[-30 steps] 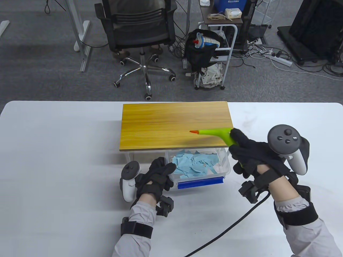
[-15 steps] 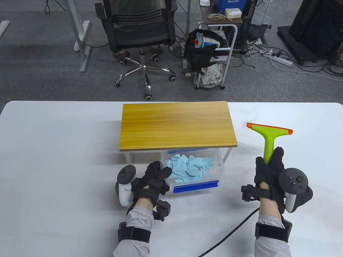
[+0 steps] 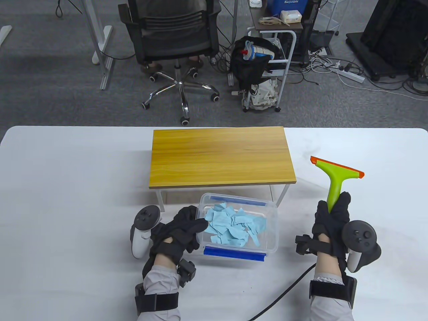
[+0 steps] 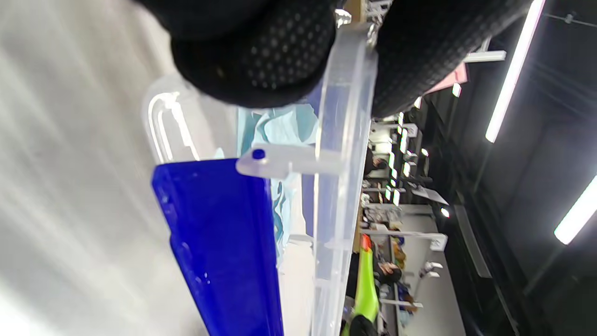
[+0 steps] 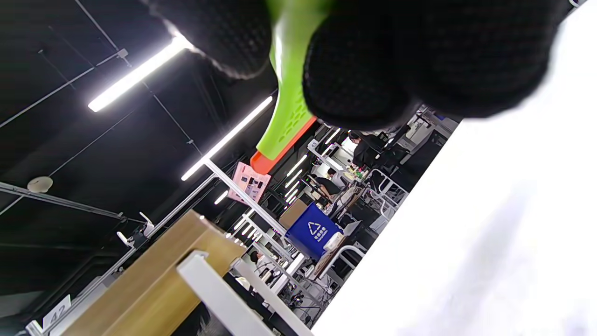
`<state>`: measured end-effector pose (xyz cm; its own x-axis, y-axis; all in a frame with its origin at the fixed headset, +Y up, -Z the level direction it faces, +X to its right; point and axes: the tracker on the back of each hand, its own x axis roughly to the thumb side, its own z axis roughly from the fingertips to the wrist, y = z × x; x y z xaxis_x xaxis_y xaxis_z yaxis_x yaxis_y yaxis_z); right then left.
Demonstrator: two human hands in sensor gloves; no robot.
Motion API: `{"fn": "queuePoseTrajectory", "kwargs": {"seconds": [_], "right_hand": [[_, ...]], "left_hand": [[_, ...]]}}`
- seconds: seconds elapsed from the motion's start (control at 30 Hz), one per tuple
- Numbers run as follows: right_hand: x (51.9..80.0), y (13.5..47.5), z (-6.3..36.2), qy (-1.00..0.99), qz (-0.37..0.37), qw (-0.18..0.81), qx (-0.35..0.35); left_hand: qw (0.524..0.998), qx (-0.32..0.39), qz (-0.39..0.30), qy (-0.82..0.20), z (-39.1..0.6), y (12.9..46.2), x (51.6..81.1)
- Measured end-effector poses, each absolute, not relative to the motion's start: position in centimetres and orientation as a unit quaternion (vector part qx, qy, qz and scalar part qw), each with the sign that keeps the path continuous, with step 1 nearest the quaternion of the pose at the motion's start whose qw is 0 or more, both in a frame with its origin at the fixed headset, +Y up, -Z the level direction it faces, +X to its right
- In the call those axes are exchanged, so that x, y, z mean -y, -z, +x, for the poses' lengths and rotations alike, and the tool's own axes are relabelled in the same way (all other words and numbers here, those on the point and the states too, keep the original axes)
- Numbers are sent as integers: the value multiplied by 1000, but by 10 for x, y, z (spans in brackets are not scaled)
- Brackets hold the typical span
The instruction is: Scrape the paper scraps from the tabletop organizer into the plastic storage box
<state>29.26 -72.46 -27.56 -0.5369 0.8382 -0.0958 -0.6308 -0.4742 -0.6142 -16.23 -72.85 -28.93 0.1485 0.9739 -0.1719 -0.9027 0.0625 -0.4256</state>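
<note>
The wooden-topped organizer point(image 3: 220, 155) stands mid-table; its top shows no scraps. The clear plastic storage box point(image 3: 271, 230) with blue clips sits on the table in front of it, holding several light blue paper scraps point(image 3: 234, 227). My left hand point(image 3: 187, 227) grips the box's left rim; the left wrist view shows fingers point(image 4: 261, 60) pinching the rim point(image 4: 343, 140) above the blue clip point(image 4: 224, 242). My right hand point(image 3: 334, 214) grips the handle of a green scraper point(image 3: 334, 180) with an orange blade, to the right of the organizer. The scraper also shows in the right wrist view point(image 5: 287, 121).
White table point(image 3: 67, 187) spreads to both sides. A black cable point(image 3: 284, 294) trails from my right wrist to the front edge. An office chair point(image 3: 174, 40) and a cart point(image 3: 274, 60) stand on the floor beyond the table.
My left hand has pulled the box out from under the organizer toward the front edge. My right hand swung the scraper off the organizer top to its right side, blade now pointing away.
</note>
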Motion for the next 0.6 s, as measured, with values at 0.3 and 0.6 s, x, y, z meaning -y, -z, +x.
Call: {"fn": "queuePoseTrajectory", "kwargs": {"seconds": [0.3,0.6], "right_hand": [[725,274,296,-820,-194,464,273],[726,271,303,-806,-202,483,276]], "left_hand": [[695,107,-89,-705,-201,272,665],[655,-19,71,-752,-280,259,653]]}}
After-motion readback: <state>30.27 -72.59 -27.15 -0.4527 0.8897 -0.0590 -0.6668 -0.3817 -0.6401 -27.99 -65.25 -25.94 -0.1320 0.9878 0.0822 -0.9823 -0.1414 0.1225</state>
